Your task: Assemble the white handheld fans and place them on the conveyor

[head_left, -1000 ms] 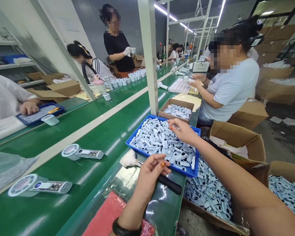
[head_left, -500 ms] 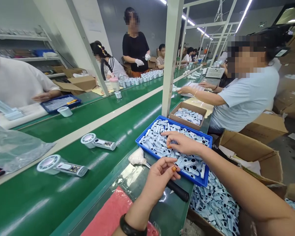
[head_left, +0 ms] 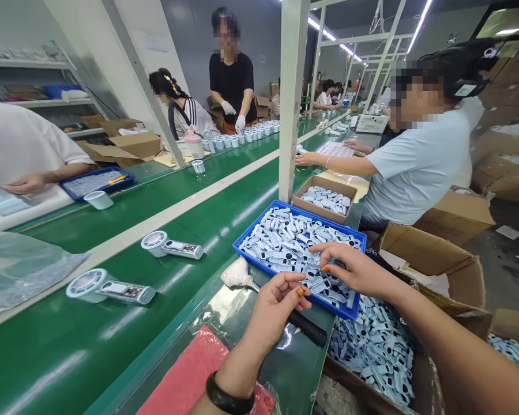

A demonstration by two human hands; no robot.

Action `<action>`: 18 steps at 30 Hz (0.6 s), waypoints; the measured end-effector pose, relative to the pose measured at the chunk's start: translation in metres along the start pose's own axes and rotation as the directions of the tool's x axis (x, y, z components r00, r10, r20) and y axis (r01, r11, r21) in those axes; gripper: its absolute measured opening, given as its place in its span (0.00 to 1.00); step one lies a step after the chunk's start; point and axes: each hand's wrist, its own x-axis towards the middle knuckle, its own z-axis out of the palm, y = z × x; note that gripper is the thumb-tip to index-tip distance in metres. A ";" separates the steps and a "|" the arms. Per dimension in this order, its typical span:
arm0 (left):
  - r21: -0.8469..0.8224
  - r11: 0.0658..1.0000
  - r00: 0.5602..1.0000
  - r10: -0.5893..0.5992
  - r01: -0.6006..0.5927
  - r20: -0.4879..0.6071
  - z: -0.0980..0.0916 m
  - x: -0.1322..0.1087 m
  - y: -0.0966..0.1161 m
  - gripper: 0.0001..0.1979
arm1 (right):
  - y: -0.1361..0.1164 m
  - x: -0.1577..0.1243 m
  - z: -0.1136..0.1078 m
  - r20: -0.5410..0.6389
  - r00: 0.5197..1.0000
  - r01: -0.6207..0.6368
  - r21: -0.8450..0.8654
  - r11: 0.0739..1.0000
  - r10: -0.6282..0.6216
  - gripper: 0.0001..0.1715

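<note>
My right hand [head_left: 354, 270] rests on a heap of small pale-blue plastic pieces [head_left: 294, 242] in a blue plastic tray [head_left: 254, 226], its fingers apart and touching them. My left hand [head_left: 277, 305] hangs just off the tray's near edge, its fingers curled together. Any small piece between them is hidden. Under that hand lies a black-handled tool [head_left: 307, 328]. A crumpled white cloth [head_left: 237, 274] sits at the tool's far end, and a black bracelet [head_left: 227, 395] circles my left wrist.
An open cardboard box [head_left: 372, 351] of loose blue pieces stands below the tray. A small box [head_left: 324, 184] of pieces is beyond it. Two white devices [head_left: 170, 248] lie on the green conveyor belt [head_left: 90, 357]. A co-worker in a pale T-shirt [head_left: 415, 167] sits at right.
My right hand has slid right and nearer across the tray. My left hand has hardly moved. The standing person's gloved hands have dropped lower.
</note>
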 end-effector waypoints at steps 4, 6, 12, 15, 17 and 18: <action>0.007 1.000 1.000 0.002 -0.002 0.002 0.000 0.001 -0.002 0.21 | 0.008 0.000 -0.002 -0.165 0.986 0.004 0.048 0.999 0.004 0.06; 0.012 1.000 1.000 0.004 -0.004 0.009 0.000 0.002 -0.003 0.21 | 0.013 0.001 -0.003 -0.243 0.970 -0.021 0.032 0.999 0.028 0.06; 0.035 0.999 1.000 0.008 -0.009 0.025 0.000 0.001 -0.005 0.21 | 0.034 -0.001 0.002 -0.393 0.901 -0.231 -0.073 0.970 0.185 0.08; 0.037 0.999 1.000 0.007 -0.008 0.028 0.000 0.001 -0.004 0.20 | 0.037 -0.006 0.007 -0.348 0.906 -0.276 -0.050 0.960 0.242 0.08; 0.038 0.999 1.000 0.006 -0.007 0.028 0.001 0.001 -0.004 0.19 | 0.034 -0.008 0.009 -0.293 0.922 -0.275 -0.035 0.961 0.253 0.08; 0.039 0.999 1.000 0.006 -0.007 0.027 0.001 0.001 -0.004 0.20 | 0.031 -0.009 0.009 -0.263 0.932 -0.267 -0.029 0.963 0.250 0.08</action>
